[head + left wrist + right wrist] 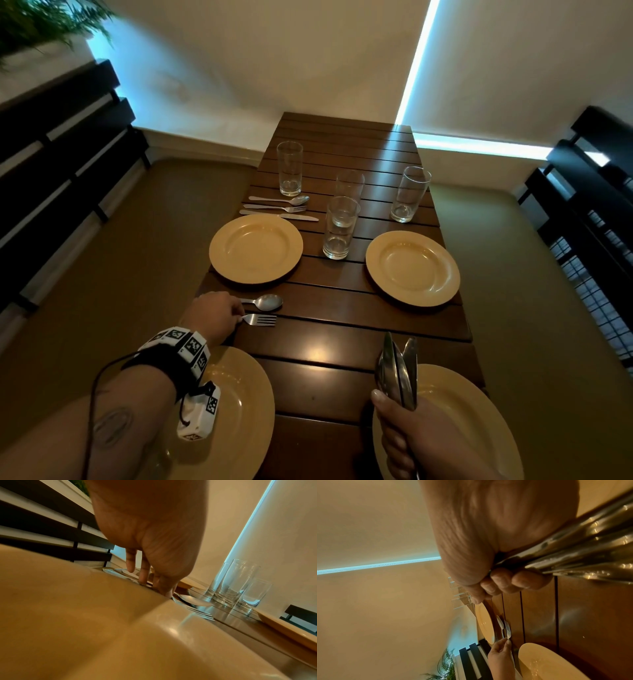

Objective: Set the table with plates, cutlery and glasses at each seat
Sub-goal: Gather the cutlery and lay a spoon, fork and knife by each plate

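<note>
Your left hand pinches the fork handle on the table; your right hand grips spare cutlery.

— What's the left hand doing?
— Its fingertips are on the handle of a fork that lies flat near the bench's left edge, just beside a spoon.
— And the right hand?
— Its grip is closed round a bundle of cutlery, held upright over the plate at the near right corner.
— Further along?
— A plate on the left with a knife, fork and spoon beyond it; four glasses, one towards the far left.
</note>
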A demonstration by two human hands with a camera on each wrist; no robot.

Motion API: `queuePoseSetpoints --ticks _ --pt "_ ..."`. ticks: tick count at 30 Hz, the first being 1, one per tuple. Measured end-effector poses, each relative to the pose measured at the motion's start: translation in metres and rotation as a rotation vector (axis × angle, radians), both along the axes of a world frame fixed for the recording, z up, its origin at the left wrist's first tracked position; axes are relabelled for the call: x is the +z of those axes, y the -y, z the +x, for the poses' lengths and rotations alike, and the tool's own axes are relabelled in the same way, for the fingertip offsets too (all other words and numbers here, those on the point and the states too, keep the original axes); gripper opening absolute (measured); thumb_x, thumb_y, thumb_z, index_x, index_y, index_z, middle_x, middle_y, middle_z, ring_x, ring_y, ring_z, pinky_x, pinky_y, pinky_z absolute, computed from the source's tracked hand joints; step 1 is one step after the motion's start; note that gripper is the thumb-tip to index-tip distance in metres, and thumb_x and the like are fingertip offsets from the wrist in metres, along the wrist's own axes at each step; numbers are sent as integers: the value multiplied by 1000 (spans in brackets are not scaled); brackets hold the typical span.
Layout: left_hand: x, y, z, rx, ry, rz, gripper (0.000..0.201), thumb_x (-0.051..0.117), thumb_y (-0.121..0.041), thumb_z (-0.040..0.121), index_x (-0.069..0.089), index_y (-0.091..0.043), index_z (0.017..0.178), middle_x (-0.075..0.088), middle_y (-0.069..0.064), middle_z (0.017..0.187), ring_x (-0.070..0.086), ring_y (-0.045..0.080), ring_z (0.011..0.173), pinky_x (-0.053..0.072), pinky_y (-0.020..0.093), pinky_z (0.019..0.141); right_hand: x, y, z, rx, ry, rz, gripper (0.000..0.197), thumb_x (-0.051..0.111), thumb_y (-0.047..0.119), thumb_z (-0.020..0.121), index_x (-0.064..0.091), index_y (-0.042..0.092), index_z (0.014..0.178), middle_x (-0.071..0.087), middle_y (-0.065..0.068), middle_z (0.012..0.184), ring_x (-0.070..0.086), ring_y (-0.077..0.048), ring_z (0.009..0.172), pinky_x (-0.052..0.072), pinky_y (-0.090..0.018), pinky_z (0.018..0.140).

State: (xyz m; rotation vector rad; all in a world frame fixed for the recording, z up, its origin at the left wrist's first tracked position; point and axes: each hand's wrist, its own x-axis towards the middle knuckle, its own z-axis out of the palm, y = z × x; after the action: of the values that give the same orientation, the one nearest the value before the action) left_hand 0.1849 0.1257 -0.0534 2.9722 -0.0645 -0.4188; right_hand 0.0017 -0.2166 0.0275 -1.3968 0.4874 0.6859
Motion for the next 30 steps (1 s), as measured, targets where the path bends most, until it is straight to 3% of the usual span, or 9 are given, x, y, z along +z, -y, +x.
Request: queuePoseSetpoints --ticks 4,7,10,14,16,20,23,26,30 --pt "17 10 -13 30 102 -59 31 65 -50 88 71 -34 114 70 -10 109 63 14 104 53 38 91 1 1 -2 3 23 6 52 61 28 96 41 9 52 31 -10 47 33 -19 34 30 -26 42" --pt "57 56 -44 28 222 -400 25 67 -47 91 70 -32 110 66 -14 103 60 6 100 53 34 89 4 2 -5 -13 27 16 52 62 27 95 42 9 51 32 -10 46 33 -18 34 31 -26 41" --pt "97 120 -88 -14 3 -809 13 70 -42 91 73 -35 102 69 -17 93 64 -2 87 52 21 78 5 1 -9 13 17 16 49 66 30 92 44 10 54 33 -10 47 35 -18 36 32 -26 42" --pt "95 177 -120 5 -216 -1113 15 69 -40 93 72 -41 107 70 -19 94 65 -7 83 52 17 76 10 -1 -17 55 19 57 34 70 31 87 59 2 73 36 -11 51 37 -19 39 32 -26 43" --pt "90 192 -127 60 -229 -1206 9 71 -34 93 75 -35 101 73 -9 96 68 1 85 56 19 77 16 -1 -22 61 38 63 24 69 31 88 69 7 87 39 -12 51 38 -20 40 32 -26 44" --pt "93 201 -134 200 -256 -1360 4 71 -18 93 74 -16 93 72 -4 82 67 3 73 51 14 65 23 5 -31 116 80 1 44 69 48 79 57 8 63 44 -9 50 41 -20 39 35 -26 45" --pt "102 190 -124 391 -229 -1415 9 66 -22 96 72 -14 96 64 -3 79 57 9 74 45 25 69 25 10 -38 136 131 -39 46 65 53 83 63 7 82 54 -9 56 45 -19 40 38 -27 46" --pt "113 171 -111 586 -193 -1524 11 64 -24 98 69 -14 97 62 2 78 56 18 75 44 33 69 24 11 -45 159 170 -25 51 65 63 83 68 12 87 58 -9 60 45 -17 39 39 -26 46" --pt "114 168 -135 536 -327 -1550 22 66 -30 96 67 -9 97 65 5 75 60 16 63 46 31 58 24 8 -47 138 169 -25 48 61 57 87 67 9 88 56 -7 57 42 -16 38 35 -25 44"
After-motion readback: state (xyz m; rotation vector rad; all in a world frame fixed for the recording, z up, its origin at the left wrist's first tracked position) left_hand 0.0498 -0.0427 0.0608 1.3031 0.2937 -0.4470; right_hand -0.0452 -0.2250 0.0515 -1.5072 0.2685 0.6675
